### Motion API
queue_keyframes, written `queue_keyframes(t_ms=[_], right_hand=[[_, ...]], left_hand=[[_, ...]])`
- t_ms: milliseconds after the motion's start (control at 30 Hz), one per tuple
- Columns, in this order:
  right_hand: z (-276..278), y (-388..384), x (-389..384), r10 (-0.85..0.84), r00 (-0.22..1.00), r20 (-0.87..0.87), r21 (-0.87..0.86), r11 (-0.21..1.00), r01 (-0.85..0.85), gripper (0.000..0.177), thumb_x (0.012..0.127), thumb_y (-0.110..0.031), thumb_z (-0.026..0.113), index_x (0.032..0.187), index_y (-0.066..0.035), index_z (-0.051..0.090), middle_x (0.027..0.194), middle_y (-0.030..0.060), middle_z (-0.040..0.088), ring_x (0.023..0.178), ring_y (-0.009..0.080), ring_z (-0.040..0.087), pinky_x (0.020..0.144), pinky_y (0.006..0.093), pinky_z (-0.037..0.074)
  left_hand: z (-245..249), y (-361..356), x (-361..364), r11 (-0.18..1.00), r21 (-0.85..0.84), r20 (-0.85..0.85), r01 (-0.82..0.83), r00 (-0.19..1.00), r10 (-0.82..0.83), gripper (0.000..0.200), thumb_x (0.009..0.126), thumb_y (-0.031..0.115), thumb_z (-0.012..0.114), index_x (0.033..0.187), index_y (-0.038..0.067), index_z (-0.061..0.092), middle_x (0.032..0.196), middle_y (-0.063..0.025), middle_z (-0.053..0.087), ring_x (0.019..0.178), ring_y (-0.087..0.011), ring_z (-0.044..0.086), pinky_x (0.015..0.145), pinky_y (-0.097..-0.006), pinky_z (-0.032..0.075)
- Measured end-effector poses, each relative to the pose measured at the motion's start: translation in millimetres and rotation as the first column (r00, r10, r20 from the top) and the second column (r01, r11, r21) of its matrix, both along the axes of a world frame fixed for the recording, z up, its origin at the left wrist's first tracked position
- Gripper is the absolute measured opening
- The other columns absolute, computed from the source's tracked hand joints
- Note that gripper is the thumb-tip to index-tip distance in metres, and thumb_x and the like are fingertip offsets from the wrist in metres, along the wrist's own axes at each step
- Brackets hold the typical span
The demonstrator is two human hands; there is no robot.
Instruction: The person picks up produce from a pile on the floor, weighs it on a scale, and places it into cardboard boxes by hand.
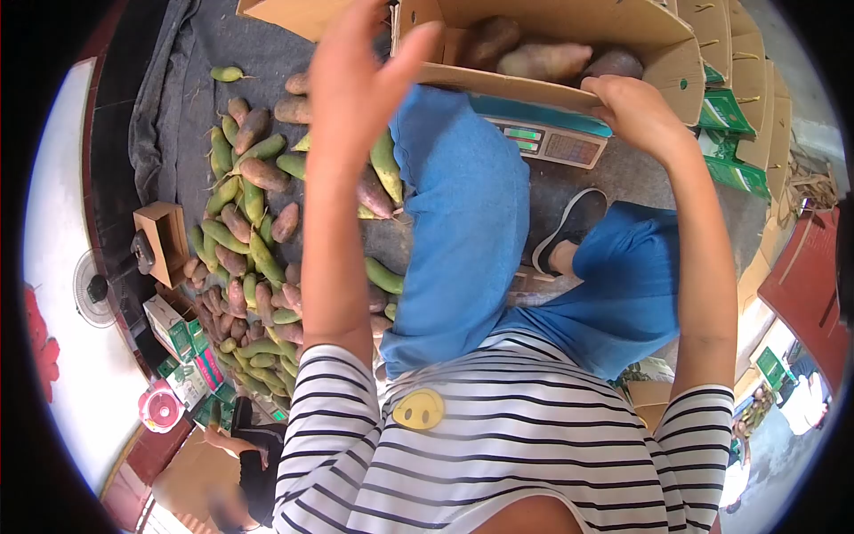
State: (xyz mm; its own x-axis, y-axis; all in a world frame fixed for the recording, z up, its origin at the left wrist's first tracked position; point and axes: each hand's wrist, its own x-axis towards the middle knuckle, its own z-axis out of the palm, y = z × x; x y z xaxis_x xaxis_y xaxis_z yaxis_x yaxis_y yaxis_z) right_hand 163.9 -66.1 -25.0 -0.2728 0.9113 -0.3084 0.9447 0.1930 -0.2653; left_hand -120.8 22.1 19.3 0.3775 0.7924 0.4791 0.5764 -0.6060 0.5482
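My left hand [351, 84] is raised beside the left end of an open cardboard box [534, 84], its fingers apart and nothing seen in it. At the box's near edge, my right hand [640, 111] has its fingertips over the rim and its thumb on the outside. Inside the box lie a few large root vegetables: a pale pinkish one [544, 62], blurred, and dark purplish-brown ones [614, 64]. The box is on or just above a digital scale [556, 144] with green lit displays and a keypad; its base is partly hidden.
Left of my legs, a large heap of green and reddish-brown long root vegetables [253, 231] covers the dark ground sheet [267, 53]. Stacked cardboard boxes [752, 98] stand at right. Another person [253, 454] sits at lower left near a fan [162, 407] and cartons [173, 325].
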Motion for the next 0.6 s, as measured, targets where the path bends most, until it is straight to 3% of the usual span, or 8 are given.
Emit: queue_keyframes(t_ms=[67,133,167,233,300,367,467,600], right_hand=[[1.7,-0.6,-2.0,0.005,1.000,0.004,-0.014,1.000,-0.005,0.022,0.075,-0.005,0.060,0.096,-0.002,0.057,0.089,0.0179,0.061,0.088,0.0374,0.057,0.074,0.0457,0.045],[4.5,-4.8,-7.8,0.010,0.999,-0.046,0.056,0.998,-0.007,0.017,0.076,-0.006,0.059,0.091,-0.002,0.057,0.087,0.0188,0.061,0.088,0.0361,0.058,0.074,0.0455,0.046],[0.8,-4.1,-6.2,0.010,0.998,-0.067,0.078,0.997,-0.005,0.017,0.076,-0.006,0.059,0.092,-0.002,0.057,0.087,0.0187,0.061,0.088,0.0362,0.058,0.074,0.0456,0.046],[-6.3,-3.0,0.9,0.014,0.995,-0.103,0.118,0.993,-0.002,0.017,0.076,-0.007,0.060,0.092,-0.001,0.057,0.087,0.0185,0.061,0.088,0.0366,0.058,0.074,0.0458,0.046],[6.0,-1.0,-6.0,0.003,0.997,-0.075,0.041,0.999,0.000,0.019,0.076,-0.006,0.059,0.095,-0.002,0.057,0.089,0.0183,0.061,0.090,0.0370,0.057,0.075,0.0461,0.045],[10.0,-1.7,-9.7,0.005,0.998,-0.063,0.019,1.000,-0.004,0.020,0.076,-0.006,0.059,0.096,-0.002,0.056,0.090,0.0183,0.060,0.090,0.0372,0.056,0.076,0.0460,0.045],[8.5,-0.1,-9.4,0.002,0.998,-0.057,-0.025,1.000,-0.004,0.019,0.077,-0.006,0.059,0.095,-0.003,0.054,0.090,0.0183,0.057,0.088,0.0386,0.054,0.074,0.0456,0.042],[15.9,1.6,-17.9,-0.023,0.997,-0.070,-0.031,0.999,0.021,0.019,0.078,-0.006,0.058,0.096,-0.003,0.053,0.089,0.0180,0.057,0.088,0.0384,0.054,0.074,0.0448,0.043]], left_hand=[[-43.5,-1.3,-59.5,0.957,-0.241,-0.005,-0.159,0.987,0.163,0.033,0.083,0.018,0.066,0.110,0.001,0.057,0.090,-0.0056,0.061,0.081,-0.0094,0.057,0.071,-0.0242,0.047],[-98.7,-12.6,-132.6,0.893,-0.346,-0.190,-0.288,0.954,0.234,0.032,0.084,0.017,0.065,0.109,-0.001,0.056,0.087,-0.0038,0.060,0.078,-0.0087,0.055,0.070,-0.0233,0.046],[-108.7,-31.6,-153.6,0.790,-0.472,-0.229,-0.392,0.919,0.320,0.036,0.080,0.023,0.067,0.105,0.000,0.057,0.087,-0.0137,0.060,0.078,-0.0231,0.058,0.072,-0.0326,0.047],[-174.4,-65.9,-218.4,0.705,-0.543,-0.300,-0.456,0.890,0.344,0.039,0.078,0.025,0.069,0.105,-0.001,0.057,0.085,-0.0143,0.060,0.074,-0.0247,0.059,0.068,-0.0334,0.047],[-217.9,-102.3,-249.7,0.596,-0.632,-0.365,-0.495,0.869,0.334,0.045,0.076,0.029,0.069,0.109,0.000,0.058,0.093,-0.0195,0.063,0.083,-0.0291,0.061,0.073,-0.0357,0.048],[-215.6,-124.0,-234.6,0.546,-0.585,-0.515,-0.599,0.795,0.320,0.051,0.075,0.030,0.069,0.112,-0.002,0.055,0.098,-0.0218,0.062,0.085,-0.0305,0.061,0.074,-0.0359,0.048],[-287.5,-128.2,-255.8,0.621,-0.479,-0.436,-0.620,0.782,0.445,0.061,0.073,0.033,0.070,0.118,-0.004,0.051,0.101,-0.0240,0.060,0.084,-0.0298,0.062,0.074,-0.0366,0.048],[-280.1,-78.4,-232.2,0.228,-0.779,-0.370,-0.584,0.722,0.584,0.082,0.068,0.040,0.075,0.124,-0.010,0.042,0.111,-0.0258,0.056,0.095,-0.0305,0.060,0.082,-0.0379,0.047]])
